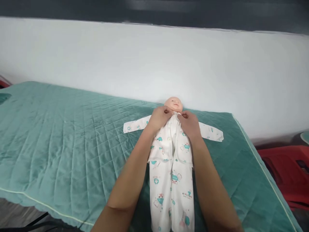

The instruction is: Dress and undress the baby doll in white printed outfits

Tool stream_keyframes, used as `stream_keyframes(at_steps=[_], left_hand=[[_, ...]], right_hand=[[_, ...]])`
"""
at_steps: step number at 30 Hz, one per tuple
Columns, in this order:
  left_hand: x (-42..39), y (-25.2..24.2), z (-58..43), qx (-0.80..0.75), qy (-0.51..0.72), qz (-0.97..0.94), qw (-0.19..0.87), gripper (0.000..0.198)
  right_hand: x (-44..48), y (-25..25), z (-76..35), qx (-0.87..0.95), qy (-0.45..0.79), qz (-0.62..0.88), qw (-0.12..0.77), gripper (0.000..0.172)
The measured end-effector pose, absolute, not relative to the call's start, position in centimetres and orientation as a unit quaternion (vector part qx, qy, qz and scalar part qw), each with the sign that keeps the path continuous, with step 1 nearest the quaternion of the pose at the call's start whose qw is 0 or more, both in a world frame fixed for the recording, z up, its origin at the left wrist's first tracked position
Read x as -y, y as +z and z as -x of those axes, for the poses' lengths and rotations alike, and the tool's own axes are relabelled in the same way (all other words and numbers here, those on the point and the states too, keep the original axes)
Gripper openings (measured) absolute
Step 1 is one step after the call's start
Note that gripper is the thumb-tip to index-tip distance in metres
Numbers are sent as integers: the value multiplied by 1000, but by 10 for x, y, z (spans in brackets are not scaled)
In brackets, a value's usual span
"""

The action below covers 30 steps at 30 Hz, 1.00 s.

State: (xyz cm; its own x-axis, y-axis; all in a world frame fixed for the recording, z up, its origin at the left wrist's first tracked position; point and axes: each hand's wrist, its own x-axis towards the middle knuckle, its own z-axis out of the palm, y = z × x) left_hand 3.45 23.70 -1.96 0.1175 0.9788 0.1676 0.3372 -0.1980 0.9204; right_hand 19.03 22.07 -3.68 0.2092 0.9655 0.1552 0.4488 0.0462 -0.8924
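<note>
A baby doll (174, 103) lies on its back, dressed in a white printed jacket (185, 146) and matching trousers (160, 190). Both jacket sleeves stretch out sideways on the bed. At the collar, my left hand (160, 117) pinches the cloth on the left side of the neck. My right hand (189, 122) has its fingers closed on the collar's right side, close to the other hand. The two front edges of the jacket meet near the neck and part slightly lower down. My fingers partly hide the collar.
A green quilted cover (72, 135) spreads under the doll, with its right edge running down at the right. Behind the doll's head rises a white wall (145, 61). A red plastic stool (287, 170) stands beyond the right edge.
</note>
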Motion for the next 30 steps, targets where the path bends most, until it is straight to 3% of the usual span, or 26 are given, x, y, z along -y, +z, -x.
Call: stream_keyframes(at_steps=[6, 16, 25, 30], left_hand=[[-238, -22, -51, -482, 506, -567, 435, 11], [-240, -35, -43, -475, 490, -574, 453, 4], [-231, -29, -42, -539, 437, -641, 328, 14], [-233, -31, -41, -523, 435, -650, 338, 11]], right_hand=[[-226, -39, -189, 492, 426, 503, 569, 24], [-221, -38, -187, 533, 406, 500, 549, 24], [-223, -43, -191, 550, 410, 496, 532, 22], [-221, -42, -189, 522, 444, 491, 538, 25]])
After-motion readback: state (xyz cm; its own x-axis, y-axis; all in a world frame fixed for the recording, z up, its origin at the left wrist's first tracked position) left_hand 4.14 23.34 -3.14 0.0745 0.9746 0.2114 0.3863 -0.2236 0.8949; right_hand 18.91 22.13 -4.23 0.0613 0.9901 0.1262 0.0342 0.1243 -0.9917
